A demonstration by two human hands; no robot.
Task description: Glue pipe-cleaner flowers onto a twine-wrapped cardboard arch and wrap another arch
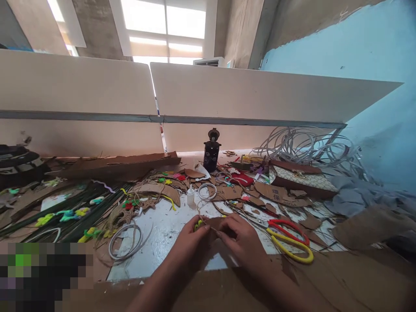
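My left hand (194, 235) is closed, with a small yellow-green fuzzy piece (198, 224) showing between its fingers. Close beside it, my right hand (238, 236) is pinched, its fingertips near the left thumb; what lies between them is too small to make out. A piece of brown cardboard (212, 223) shows behind and between the hands. Scissors (290, 249) with one red and one yellow handle loop lie just right of my right hand. Beyond my left hand stands a small white squeeze bottle (191, 197), with a ring of pale cord (207, 192) beside it.
A dark flask (212, 155) with its lid up stands at the back. Cardboard scraps (281, 195), a patterned handbag (300, 177) and coiled pale tubing (302, 145) crowd the right. Coiled cord (126, 242), green stems (104, 197) and colourful fuzzy flowers (44, 219) lie left.
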